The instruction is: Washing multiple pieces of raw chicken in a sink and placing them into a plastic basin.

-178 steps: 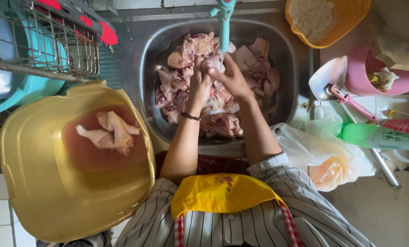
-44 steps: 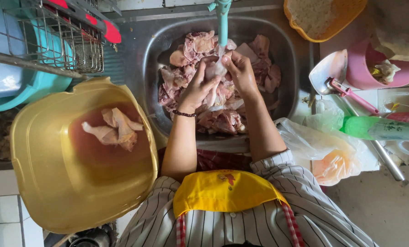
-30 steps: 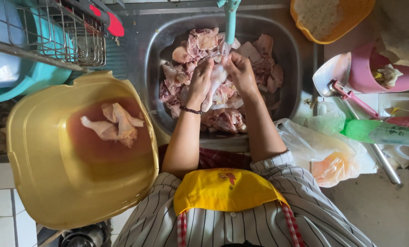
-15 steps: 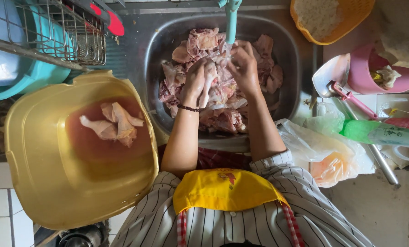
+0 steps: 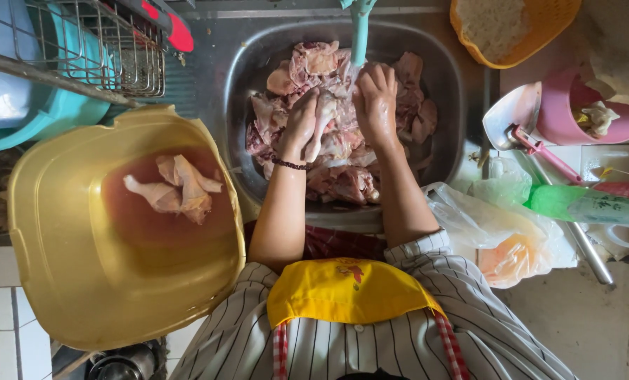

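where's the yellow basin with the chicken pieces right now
In the head view, the yellow basin sits at the person's left, beside the metal sink, below the wire rack.

A green labelled bottle [image 5: 585, 205] lies (on its side) right of the sink.

A single head-worn camera looks straight down from close above, facing the sink [image 5: 455, 105] at 12 o'clock. The yellow basin [image 5: 61, 281] fills 8 o'clock; the person's striped shirt [image 5: 342, 352] sits at 6 o'clock.
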